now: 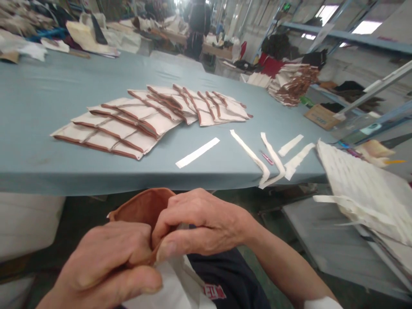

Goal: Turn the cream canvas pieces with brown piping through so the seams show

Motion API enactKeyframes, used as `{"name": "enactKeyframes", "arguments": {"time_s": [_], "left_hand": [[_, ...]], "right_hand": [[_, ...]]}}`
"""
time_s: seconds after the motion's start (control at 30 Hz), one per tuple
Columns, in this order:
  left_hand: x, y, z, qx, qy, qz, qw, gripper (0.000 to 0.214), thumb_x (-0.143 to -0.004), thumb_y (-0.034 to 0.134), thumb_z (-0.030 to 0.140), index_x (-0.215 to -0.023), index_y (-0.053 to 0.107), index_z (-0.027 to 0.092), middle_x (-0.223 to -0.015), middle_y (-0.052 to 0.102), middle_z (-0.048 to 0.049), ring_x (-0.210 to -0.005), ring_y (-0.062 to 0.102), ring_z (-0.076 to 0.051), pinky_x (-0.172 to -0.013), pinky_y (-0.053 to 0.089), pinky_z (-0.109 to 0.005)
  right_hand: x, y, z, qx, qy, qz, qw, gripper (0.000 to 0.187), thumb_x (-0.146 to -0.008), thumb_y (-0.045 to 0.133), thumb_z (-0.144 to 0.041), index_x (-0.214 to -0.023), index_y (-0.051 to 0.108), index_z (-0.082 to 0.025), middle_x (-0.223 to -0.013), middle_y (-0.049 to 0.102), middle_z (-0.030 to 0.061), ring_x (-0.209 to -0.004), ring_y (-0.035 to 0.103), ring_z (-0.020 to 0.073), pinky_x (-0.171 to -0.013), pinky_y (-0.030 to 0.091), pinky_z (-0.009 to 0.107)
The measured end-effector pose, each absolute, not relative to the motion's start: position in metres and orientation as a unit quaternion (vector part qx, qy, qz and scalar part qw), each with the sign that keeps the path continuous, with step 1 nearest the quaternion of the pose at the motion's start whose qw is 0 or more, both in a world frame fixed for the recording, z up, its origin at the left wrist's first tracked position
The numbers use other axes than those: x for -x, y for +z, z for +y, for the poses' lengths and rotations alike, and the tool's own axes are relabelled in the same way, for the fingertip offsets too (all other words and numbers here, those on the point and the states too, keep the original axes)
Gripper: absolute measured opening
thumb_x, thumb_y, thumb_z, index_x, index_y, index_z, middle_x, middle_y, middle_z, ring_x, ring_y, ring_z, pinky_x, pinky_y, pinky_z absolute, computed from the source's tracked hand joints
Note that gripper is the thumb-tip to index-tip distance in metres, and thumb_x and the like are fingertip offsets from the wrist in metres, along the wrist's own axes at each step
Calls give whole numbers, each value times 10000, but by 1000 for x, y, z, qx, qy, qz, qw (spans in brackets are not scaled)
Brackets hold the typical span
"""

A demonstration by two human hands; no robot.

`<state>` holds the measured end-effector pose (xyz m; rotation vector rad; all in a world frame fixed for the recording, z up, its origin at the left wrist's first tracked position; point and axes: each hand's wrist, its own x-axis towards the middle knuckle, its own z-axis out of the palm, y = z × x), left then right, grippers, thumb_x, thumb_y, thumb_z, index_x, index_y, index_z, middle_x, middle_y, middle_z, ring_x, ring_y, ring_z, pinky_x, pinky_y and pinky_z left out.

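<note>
Close to my body, below the table's front edge, both hands grip a brown and white fabric piece [141, 207]. My left hand [112, 262] is closed on its brown edge. Right beside it, my right hand [199, 223] pinches the same edge between thumb and fingers. A brown flap stands up behind the knuckles, and white cloth hangs below the hands over my dark clothing. My hands hide the middle of the piece, so its full shape cannot be made out.
Overlapping cream panels with brown edging [128, 116] lie on the blue-grey table [80, 176]. Several white strips [198, 152] and a small pinkish tool [267, 158] lie at right. A stack of similar pieces [291, 83] and a cardboard box [323, 116] stand farther right. A person [196, 25] stands behind.
</note>
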<state>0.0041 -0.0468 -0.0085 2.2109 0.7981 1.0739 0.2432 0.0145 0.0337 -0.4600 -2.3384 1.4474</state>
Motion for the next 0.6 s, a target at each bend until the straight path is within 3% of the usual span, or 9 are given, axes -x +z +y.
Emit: {"name": "enactKeyframes", "arguments": {"time_s": [0.17, 0.3, 0.4, 0.5, 0.6], "left_hand": [[-17, -1, -47, -750, 452, 264, 403, 486, -1103, 520, 584, -736, 422, 282, -492, 460, 73, -390, 486, -139, -405, 391, -295], [-27, -3, -49, -688, 494, 300, 439, 595, -1038, 613, 652, -653, 407, 249, -469, 412, 72, -394, 420, -124, -398, 338, -276], [-27, -12, -43, -658, 486, 327, 473, 717, -952, 680, 740, -567, 369, 221, -454, 396, 67, -386, 382, -115, -389, 306, -273], [-21, -22, -36, -661, 464, 350, 475, 802, -973, 416, 888, -522, 350, 229, -437, 400, 41, -378, 373, -136, -384, 313, -304], [-13, -24, -32, -677, 430, 380, 461, 858, -974, 67, 915, -535, 360, 239, -464, 397, 26, -415, 368, -152, -393, 324, -311]], "right_hand": [[-222, 21, -3, 169, 620, -733, 224, 286, -969, 669, -363, -741, 545, -244, -689, 552, -18, -643, 488, 139, -612, 451, 265], [-209, -1, -15, 212, 675, -651, 276, 495, -897, 755, -596, -689, 488, -235, -605, 417, -59, -574, 363, 101, -497, 343, 243], [-208, -10, -15, 234, 684, -620, 304, 582, -857, 780, -696, -681, 483, -227, -608, 436, -62, -575, 384, 97, -517, 366, 238], [-215, -8, -9, 227, 673, -645, 281, 482, -880, 809, -598, -740, 547, -218, -644, 496, -52, -602, 432, 110, -554, 408, 236], [-225, 0, -1, 206, 613, -715, 265, 330, -1002, 676, -478, -841, 599, -201, -746, 585, -23, -673, 511, 115, -664, 470, 232]]}}
